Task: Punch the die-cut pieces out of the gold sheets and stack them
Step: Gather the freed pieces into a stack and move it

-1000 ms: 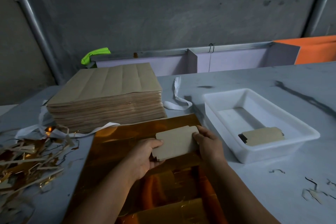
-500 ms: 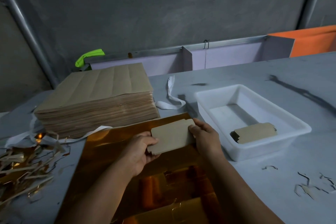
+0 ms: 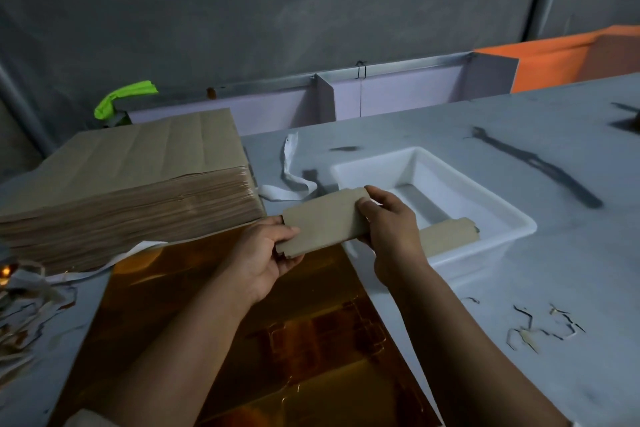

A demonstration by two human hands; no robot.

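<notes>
One grey table (image 3: 519, 288) carries one tall stack of brown sheets (image 3: 131, 184) at ten o'clock, one gold sheet (image 3: 277, 340) at six and one white tray (image 3: 512, 215) at two, with bare tabletop at three. One pile of pieces (image 3: 446, 237) lies against the tray's near wall. At centre, the left hand (image 3: 263, 260) and right hand (image 3: 391, 236) each grip an end of one die-cut piece (image 3: 322, 222), by the tray's near-left corner.

The white tray (image 3: 485, 251) is open from above, but the left hand (image 3: 263, 253) and right hand (image 3: 391, 236) hold a cut piece (image 3: 322, 222) over its near left corner, and a stack of pieces (image 3: 446, 239) lies inside by the near wall. Left of the tray a tall pile of brown sheets (image 3: 131, 191) blocks the way; right of it the desk (image 3: 571, 270) is bare
</notes>
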